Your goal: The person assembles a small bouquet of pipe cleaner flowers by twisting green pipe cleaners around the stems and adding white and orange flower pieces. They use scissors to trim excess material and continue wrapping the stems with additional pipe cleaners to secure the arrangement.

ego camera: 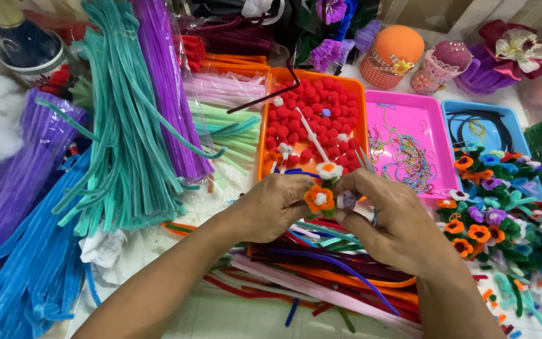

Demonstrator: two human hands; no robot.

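In the middle of the frame, the left hand (275, 205) and the right hand (389, 220) both pinch a little orange pipe-cleaner flower (319, 198). It looks made already. Many finished flowers (503, 216) lie at the right. Lots of loose pipe cleaners (321, 270) wait below.

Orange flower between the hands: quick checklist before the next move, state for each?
1. Left hand grips the orange flower: ok.
2. Right hand pinches beside the flower, at a pale lilac piece: ok.
3. Flower's white centre faces the camera: ok.
4. Stem under the flower in view: cannot tell, fingers hide it.
5. Orange tray of red pompoms lies just beyond the hands: ok.
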